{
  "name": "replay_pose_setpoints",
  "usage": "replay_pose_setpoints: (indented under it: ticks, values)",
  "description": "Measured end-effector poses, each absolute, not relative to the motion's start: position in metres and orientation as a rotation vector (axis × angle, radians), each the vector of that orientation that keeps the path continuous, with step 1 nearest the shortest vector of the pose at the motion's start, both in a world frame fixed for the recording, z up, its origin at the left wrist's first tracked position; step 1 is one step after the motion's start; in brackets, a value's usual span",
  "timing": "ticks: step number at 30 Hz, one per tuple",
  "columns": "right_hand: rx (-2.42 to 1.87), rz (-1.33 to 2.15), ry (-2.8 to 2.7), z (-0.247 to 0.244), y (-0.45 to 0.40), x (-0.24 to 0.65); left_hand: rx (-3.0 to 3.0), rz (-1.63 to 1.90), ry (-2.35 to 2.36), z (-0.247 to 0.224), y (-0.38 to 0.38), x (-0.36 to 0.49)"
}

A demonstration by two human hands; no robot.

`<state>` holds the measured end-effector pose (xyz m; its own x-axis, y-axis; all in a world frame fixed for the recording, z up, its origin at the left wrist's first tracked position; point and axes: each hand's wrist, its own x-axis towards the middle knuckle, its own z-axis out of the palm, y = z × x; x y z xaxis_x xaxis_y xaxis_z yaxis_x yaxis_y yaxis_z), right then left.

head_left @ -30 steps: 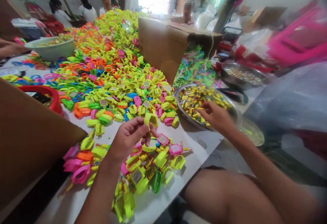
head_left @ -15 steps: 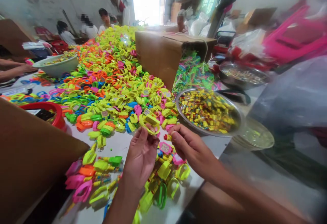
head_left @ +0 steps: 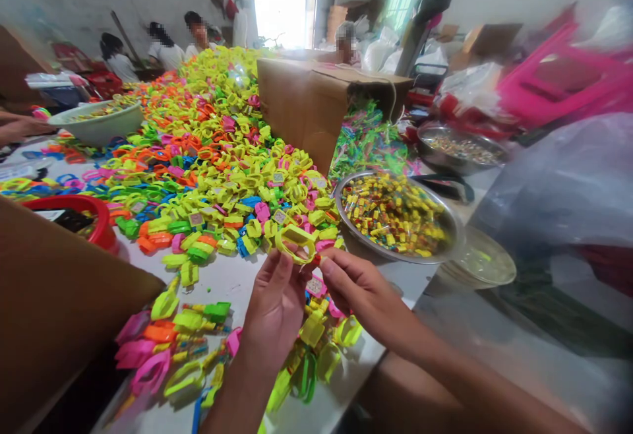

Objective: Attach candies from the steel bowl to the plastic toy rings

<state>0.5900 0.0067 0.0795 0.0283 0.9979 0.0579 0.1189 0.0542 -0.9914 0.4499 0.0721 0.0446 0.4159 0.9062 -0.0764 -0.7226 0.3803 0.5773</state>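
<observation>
Yellow band (head_left: 299,235): pinching it now in the left hand (head_left: 279,292), between thumb and fingers, above the near part of the table (head_left: 237,277). Pinching a tiny red piece (head_left: 315,260) in the right hand (head_left: 361,287), with fingertips pressed together, and holding it right at the band's side; not managing to tell touching from just apart. Judging this one as unfinished. Looking lower: seeing bands with yellow rods (head_left: 188,320) lying in loose clusters along the near edge, and counting those, by judgement, as done. Glancing left at a brown carton (head_left: 64,302), not revealing its contents, then just behind at a red tub (head_left: 106,223), holding something dark. Glancing toward the right edge: finding a steel bowl (head_left: 453,233) heaped with yellow-and-red pieces (head_left: 390,213). Reckoning on plenty left there, and far more in the pile of loose bands (head_left: 208,130). Spotting a pale green bowl (head_left: 96,132) of yellowish pieces near the left edge; beyond the steel bowl, a second metal bowl (head_left: 459,163) of small pale bits, and an open carton (head_left: 297,107) with multicoloured strips (head_left: 368,140) at its mouth.
</observation>
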Motion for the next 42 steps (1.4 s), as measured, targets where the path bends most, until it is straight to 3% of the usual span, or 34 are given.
replay_pose_setpoints:
  ticks: [10,18,22,26,36,42]
  values:
    - [-1.011,1.499,-0.95,0.067,0.008,0.587,0.428,1.08,0.406,0.042,0.07,0.455]
    - [-1.081,1.44,-0.892,0.075,0.008,0.604,0.668,1.075,0.545,0.033,0.083,0.446]
    - [-1.331,1.144,-1.301,0.089,0.008,0.626,1.297,1.061,0.827,0.017,0.115,0.415]
    - [-1.473,0.898,-1.861,0.081,0.003,0.637,1.984,0.769,0.855,-0.008,0.14,0.398]
    - [-1.432,0.82,-2.391,0.048,0.007,0.627,2.355,0.259,0.781,-0.03,0.125,0.414]
    - [-1.513,0.755,-2.446,0.047,0.008,0.633,2.662,0.249,0.876,-0.038,0.13,0.41]
